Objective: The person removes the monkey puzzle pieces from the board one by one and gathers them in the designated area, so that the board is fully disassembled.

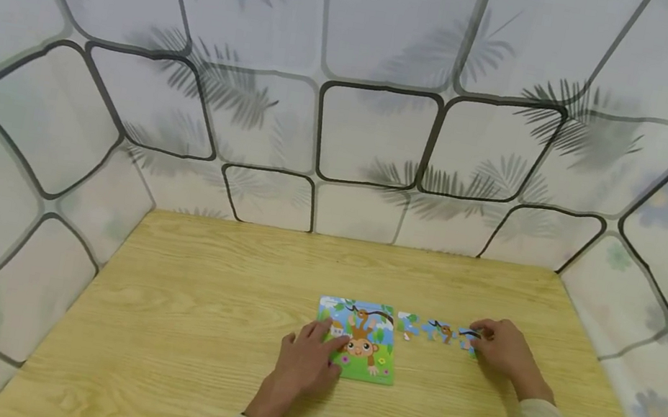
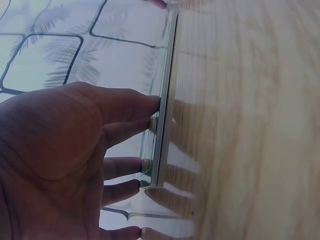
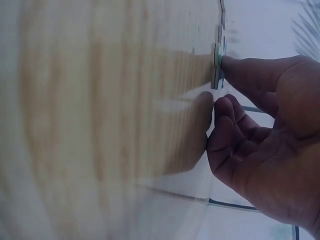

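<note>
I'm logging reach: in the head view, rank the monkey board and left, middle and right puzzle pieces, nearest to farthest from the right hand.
1. Right piece, at the right hand
2. Middle piece, left of that
3. Left piece, farther left
4. Monkey board, leftmost

Monkey puzzle board (image 1: 373,350) beside three pieces (image 1: 445,333)

Soft light covers the counter (image 1: 181,301); shadows of fingers (image 2: 121,194) fall on it; both wrist views are dim, bluish.
</note>
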The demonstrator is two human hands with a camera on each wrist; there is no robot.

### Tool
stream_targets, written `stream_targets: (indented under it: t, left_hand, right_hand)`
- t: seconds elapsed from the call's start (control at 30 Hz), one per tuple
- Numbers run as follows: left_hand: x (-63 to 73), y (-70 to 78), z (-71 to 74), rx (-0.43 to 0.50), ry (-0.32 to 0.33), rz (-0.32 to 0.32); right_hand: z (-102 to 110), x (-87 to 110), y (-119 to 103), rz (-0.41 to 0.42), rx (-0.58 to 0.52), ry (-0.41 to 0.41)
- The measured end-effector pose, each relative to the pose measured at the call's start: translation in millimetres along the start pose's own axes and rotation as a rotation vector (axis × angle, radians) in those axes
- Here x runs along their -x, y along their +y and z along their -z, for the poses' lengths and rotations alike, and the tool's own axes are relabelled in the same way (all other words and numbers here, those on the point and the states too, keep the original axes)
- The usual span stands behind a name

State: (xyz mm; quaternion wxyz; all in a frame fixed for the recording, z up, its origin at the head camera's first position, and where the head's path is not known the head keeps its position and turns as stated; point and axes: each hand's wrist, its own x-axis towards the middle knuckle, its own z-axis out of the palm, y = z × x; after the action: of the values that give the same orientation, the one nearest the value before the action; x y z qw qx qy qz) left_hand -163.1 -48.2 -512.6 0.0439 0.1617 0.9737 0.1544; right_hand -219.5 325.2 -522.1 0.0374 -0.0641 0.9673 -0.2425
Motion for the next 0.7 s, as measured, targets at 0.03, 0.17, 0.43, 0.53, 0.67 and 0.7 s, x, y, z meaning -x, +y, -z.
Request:
stream_targets:
  t: [0.03, 0.17, 0.43, 0.53, 0.67, 0.7]
  left_hand:
    - [-0.1, -0.3, -0.6, -0.002, 0.005, -0.003]
    - [-0.5, -2.3, -3.0, 0.011, 0.025, -0.012]
    - [-4.5, -12.8, -5.0, 0.190, 0.062, -0.009]
    - [-6.2, -15.9, -2.0, 0.214, 0.091, 0.038]
    - [-6.9, -19.1, 1.2, 0.181, 0.078, 0.103]
    - [-6.8, -19.8, 1.5, 0.169, 0.068, 0.112]
  right_hand:
    - [-0.6, 0.0, 0.2, 0.004, 0.002, 0.005]
    - [-1.9, 0.6, -3.0, 0.001, -0.013, 0.030]
    - [-9.1, -1.6, -30.2, 0.001, -0.075, 0.063]
    - [-15.8, -5.9, -43.2, 0.034, -0.079, 0.071]
    - [-27.9, -13.8, -61.0, 0.083, -0.076, 0.064]
    - [-31.7, -15.9, -65.9, 0.093, -0.071, 0.059]
